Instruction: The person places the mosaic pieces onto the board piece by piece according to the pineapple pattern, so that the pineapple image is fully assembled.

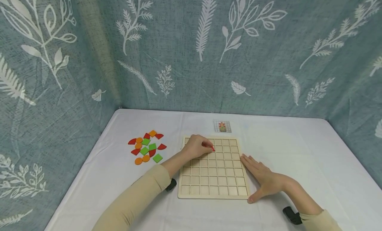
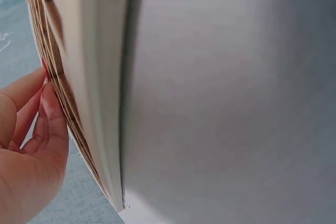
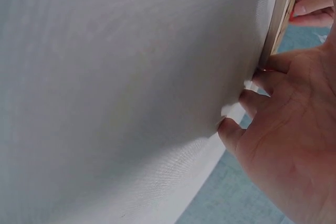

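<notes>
A square wooden grid board [image 1: 213,181] lies at the middle of the table. Over its upper part, my left hand [image 1: 197,146] pinches a small red piece [image 1: 213,148] between thumb and fingers, right at a grid cell. In the left wrist view only a sliver of the red piece [image 2: 44,66] shows between the fingertips [image 2: 37,77]. My right hand [image 1: 265,180] lies along the board's right edge, fingers extended and thumb by the near right corner. The right wrist view shows its fingertips [image 3: 228,127] down at the white cloth beside the board.
Left of the board lies a loose group of pieces: red quarter-circles [image 1: 162,146], orange discs [image 1: 138,161], green squares [image 1: 158,158] and an orange square [image 1: 153,133]. A small pattern card [image 1: 222,126] lies beyond the board. Patterned blue-green curtains [image 1: 185,78] surround the white table [image 1: 298,151].
</notes>
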The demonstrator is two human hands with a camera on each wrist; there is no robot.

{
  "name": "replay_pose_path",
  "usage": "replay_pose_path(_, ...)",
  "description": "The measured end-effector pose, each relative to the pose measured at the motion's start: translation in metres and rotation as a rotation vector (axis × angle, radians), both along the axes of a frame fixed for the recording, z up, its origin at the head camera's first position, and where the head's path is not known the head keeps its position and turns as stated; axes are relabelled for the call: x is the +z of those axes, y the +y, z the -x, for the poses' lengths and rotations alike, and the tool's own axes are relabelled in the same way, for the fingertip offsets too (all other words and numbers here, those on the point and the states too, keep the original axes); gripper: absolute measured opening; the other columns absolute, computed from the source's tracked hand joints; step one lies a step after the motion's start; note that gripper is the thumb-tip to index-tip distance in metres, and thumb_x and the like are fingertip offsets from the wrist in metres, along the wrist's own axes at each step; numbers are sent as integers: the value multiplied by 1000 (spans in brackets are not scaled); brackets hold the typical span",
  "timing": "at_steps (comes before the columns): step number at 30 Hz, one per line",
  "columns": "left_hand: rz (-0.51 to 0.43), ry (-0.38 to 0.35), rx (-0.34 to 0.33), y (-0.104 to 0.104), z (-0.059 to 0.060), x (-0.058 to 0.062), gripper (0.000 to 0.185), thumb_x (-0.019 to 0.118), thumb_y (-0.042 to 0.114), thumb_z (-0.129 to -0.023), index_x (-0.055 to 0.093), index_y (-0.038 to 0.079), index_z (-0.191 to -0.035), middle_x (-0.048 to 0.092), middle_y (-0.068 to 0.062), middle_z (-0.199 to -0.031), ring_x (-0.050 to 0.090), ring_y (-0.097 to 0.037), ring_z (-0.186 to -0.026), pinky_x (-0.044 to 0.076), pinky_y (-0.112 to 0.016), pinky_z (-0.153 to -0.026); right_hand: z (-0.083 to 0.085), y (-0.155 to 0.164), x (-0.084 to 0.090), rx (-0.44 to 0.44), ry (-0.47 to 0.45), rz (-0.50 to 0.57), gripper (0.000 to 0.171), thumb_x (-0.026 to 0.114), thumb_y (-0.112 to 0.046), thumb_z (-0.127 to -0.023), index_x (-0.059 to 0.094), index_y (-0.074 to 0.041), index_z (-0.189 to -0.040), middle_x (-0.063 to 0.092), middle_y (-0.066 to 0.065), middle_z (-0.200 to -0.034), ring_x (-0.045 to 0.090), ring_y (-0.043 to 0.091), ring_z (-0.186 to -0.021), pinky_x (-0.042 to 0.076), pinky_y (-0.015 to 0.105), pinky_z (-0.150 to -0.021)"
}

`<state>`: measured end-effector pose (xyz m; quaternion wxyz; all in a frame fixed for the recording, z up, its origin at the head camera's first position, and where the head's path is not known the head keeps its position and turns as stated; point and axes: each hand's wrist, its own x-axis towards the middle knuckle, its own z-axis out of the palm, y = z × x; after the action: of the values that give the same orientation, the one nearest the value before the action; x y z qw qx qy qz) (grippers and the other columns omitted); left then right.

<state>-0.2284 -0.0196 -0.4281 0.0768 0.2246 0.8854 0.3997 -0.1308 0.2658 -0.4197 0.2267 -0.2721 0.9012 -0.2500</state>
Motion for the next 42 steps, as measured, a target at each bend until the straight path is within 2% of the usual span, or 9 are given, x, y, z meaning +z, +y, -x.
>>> replay_pose_path(3, 4, 5, 0, 0, -1, 0, 11, 74, 12, -86, 78, 7, -95, 73, -3, -88, 66, -15, -81, 51, -29, -80, -1, -2, 1, 2, -7, 0, 135, 84, -56, -66, 0, 1, -154, -5, 21, -161, -4, 45, -145, 2, 68, -109)
replay_pose_path(12, 44, -13, 12, 4, -1, 3, 12, 72, 13, -89, 78, 7, -98, 74, -3, -92, 66, -20, -92, 49, -34, -89, -3, -3, 3, 3, -10, 5, 134, 84, -55, -67, 0, 4, -153, -4, 25, -159, -4, 47, -144, 2, 67, -109)
replay_pose_path(17, 19, 14, -28, -5, -5, 4, 20, 66, 15, -94, 75, 3, -107, 73, -7, -103, 66, -23, -101, 49, -33, -91, -8, -4, 2, -20, 11, -8, 137, 83, -59, -63, 1, 3, -153, -3, 25, -159, -3, 47, -144, 2, 67, -109)
replay_pose_path(20, 13, 33, -24, -14, -8, 6, 25, 64, 19, -95, 72, 3, -113, 71, -7, -108, 64, -21, -103, 50, -31, -88, -12, -1, 0, -34, 21, 9, 137, 84, -58, -62, 2, 2, -154, -2, 25, -160, -1, 49, -143, 3, 68, -108)
replay_pose_path(23, -13, 47, 19, -38, -14, 10, 27, 64, 19, -95, 72, 3, -114, 71, -6, -105, 65, -19, -98, 51, -29, -84, -13, -1, -2, -30, 28, 33, 135, 86, -54, -63, 2, 0, -155, -1, 24, -160, 0, 51, -142, 3, 71, -106)
replay_pose_path(27, -58, 70, 158, -96, -23, 17, 27, 67, 17, -92, 71, 0, -113, 71, -8, -100, 66, -22, -93, 53, -30, -81, -9, -9, -3, 8, 35, 67, 132, 87, -49, -65, 3, -2, -155, 0, 23, -160, 0, 52, -142, 3, 73, -104)
replay_pose_path(33, 18, 91, 353, -164, -17, 18, 35, 69, 14, -90, 65, -4, -120, 66, -17, -111, 62, -31, -99, 52, -41, -86, -10, -11, -3, 17, 47, 61, 132, 85, -53, -65, 3, 1, -154, 0, 25, -160, 1, 52, -142, 4, 71, -106)
replay_pose_path(37, 92, 75, 386, -187, -8, 13, 43, 70, 15, -90, 59, -7, -126, 61, -23, -119, 57, -36, -106, 50, -45, -90, -10, -12, -2, 4, 37, 45, 133, 83, -56, -65, 3, 2, -154, 0, 24, -160, 0, 49, -143, 4, 69, -107)
replay_pose_path(42, 120, 44, 356, -190, 3, 9, 46, 70, 17, -89, 57, -8, -126, 58, -26, -121, 53, -37, -107, 49, -46, -91, -16, -9, -2, -21, 34, 34, 134, 83, -57, -65, 3, 3, -154, 0, 24, -160, 1, 49, -143, 5, 69, -107)
